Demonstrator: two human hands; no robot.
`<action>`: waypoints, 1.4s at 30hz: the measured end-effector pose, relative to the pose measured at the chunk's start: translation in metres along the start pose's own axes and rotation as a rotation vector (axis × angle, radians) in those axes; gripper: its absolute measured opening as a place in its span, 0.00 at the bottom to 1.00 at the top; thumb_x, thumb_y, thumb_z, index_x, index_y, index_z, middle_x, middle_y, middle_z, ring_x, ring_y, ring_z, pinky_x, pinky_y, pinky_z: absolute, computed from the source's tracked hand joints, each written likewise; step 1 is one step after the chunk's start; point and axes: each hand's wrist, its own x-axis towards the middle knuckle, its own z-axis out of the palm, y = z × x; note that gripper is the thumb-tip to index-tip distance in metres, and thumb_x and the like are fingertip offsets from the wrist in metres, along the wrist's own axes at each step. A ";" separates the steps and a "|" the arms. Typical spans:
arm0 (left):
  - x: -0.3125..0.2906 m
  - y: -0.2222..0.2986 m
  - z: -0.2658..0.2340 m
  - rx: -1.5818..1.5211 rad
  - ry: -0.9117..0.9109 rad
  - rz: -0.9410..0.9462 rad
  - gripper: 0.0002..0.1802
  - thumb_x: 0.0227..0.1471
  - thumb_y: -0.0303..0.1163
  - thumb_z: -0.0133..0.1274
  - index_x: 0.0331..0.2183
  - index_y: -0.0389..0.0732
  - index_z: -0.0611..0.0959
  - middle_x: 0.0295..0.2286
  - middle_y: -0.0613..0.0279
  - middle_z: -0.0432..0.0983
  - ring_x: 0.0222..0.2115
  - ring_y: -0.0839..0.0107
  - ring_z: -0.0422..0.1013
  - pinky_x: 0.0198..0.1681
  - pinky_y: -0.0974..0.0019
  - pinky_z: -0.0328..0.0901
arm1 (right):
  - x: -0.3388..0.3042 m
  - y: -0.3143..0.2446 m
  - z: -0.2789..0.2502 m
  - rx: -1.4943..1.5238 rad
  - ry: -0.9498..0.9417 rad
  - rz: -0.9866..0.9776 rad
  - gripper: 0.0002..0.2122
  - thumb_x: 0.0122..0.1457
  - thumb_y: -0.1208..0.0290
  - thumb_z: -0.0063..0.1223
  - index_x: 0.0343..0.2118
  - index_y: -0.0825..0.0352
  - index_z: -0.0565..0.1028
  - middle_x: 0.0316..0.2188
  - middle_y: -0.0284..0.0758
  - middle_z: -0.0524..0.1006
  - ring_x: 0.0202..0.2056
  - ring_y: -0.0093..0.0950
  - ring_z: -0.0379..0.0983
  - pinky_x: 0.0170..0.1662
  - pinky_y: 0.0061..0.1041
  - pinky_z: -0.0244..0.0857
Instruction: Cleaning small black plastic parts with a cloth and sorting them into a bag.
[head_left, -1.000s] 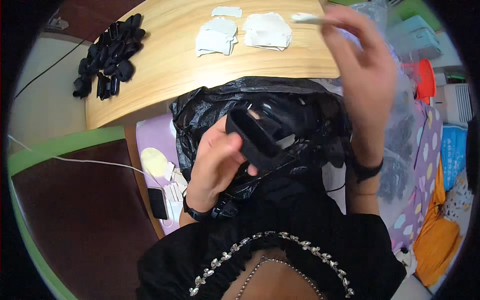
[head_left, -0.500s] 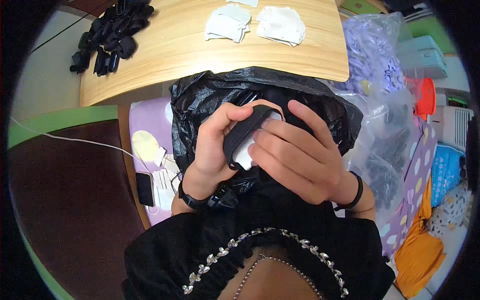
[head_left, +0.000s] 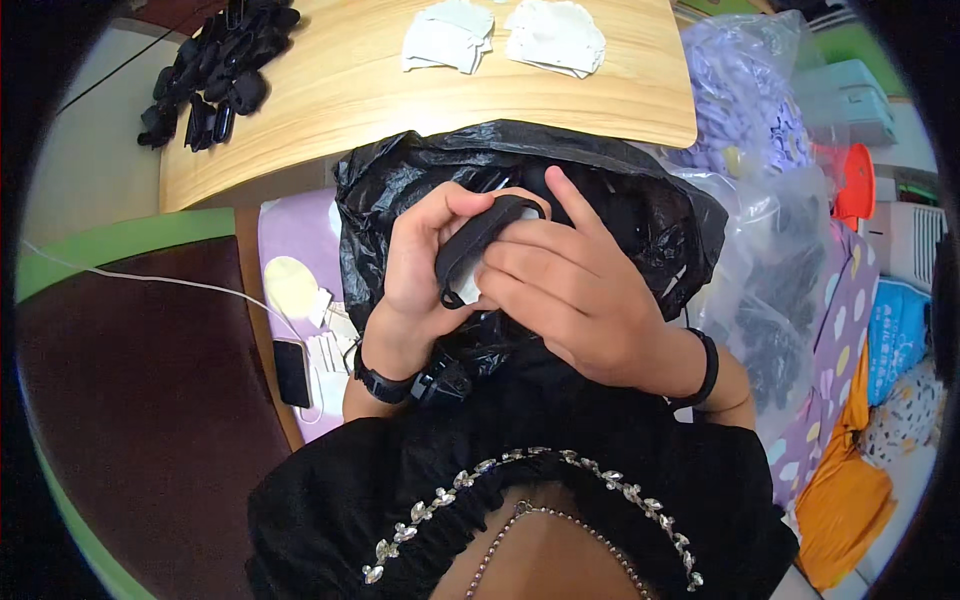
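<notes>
the person's left hand [head_left: 415,255] grips a soft black oblong fabric pouch [head_left: 475,245] above a crinkled black plastic bag [head_left: 390,175], thumb along its upper edge. the right hand [head_left: 580,290] has its fingers bent against a thin white sheet-like piece [head_left: 468,290] in the pouch's mouth, index finger raised; whether it pinches or only presses cannot be told. this insertion looks partly done, the white edge showing. two loose white stacks [head_left: 448,35] [head_left: 555,35] lie unused on the pale wooden bench [head_left: 330,100], beside a heap of black pouch-like pieces [head_left: 235,60], their insides unclear.
</notes>
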 end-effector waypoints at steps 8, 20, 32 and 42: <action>0.009 -0.002 -0.006 -0.061 0.018 0.027 0.22 0.51 0.37 0.35 0.36 0.29 0.77 0.28 0.55 0.76 0.26 0.68 0.72 0.34 0.72 0.67 | 0.009 -0.018 0.006 -0.316 -0.092 0.128 0.11 0.47 0.73 0.50 0.34 0.69 0.75 0.36 0.38 0.72 0.45 0.34 0.69 0.57 0.59 0.43; 0.007 0.000 -0.032 -0.118 -0.055 0.029 0.24 0.53 0.41 0.36 0.40 0.31 0.76 0.31 0.56 0.76 0.24 0.73 0.72 0.21 0.75 0.65 | 0.021 0.013 -0.011 -0.020 -0.202 0.139 0.10 0.47 0.75 0.54 0.35 0.65 0.76 0.37 0.36 0.74 0.43 0.31 0.71 0.54 0.47 0.55; -0.010 -0.002 -0.022 0.406 0.120 0.403 0.26 0.43 0.20 0.59 0.46 0.32 0.71 0.35 0.52 0.76 0.30 0.70 0.74 0.29 0.70 0.71 | 0.047 0.186 -0.023 -0.300 -0.132 0.257 0.10 0.49 0.74 0.56 0.35 0.70 0.76 0.31 0.37 0.75 0.35 0.35 0.71 0.38 0.27 0.66; 0.002 0.000 -0.008 0.509 0.190 0.489 0.26 0.39 0.11 0.58 0.44 0.31 0.72 0.36 0.53 0.76 0.35 0.72 0.74 0.39 0.72 0.71 | 0.050 0.183 -0.030 -0.179 -0.009 0.524 0.05 0.49 0.76 0.55 0.29 0.70 0.78 0.27 0.36 0.77 0.28 0.29 0.74 0.35 0.22 0.67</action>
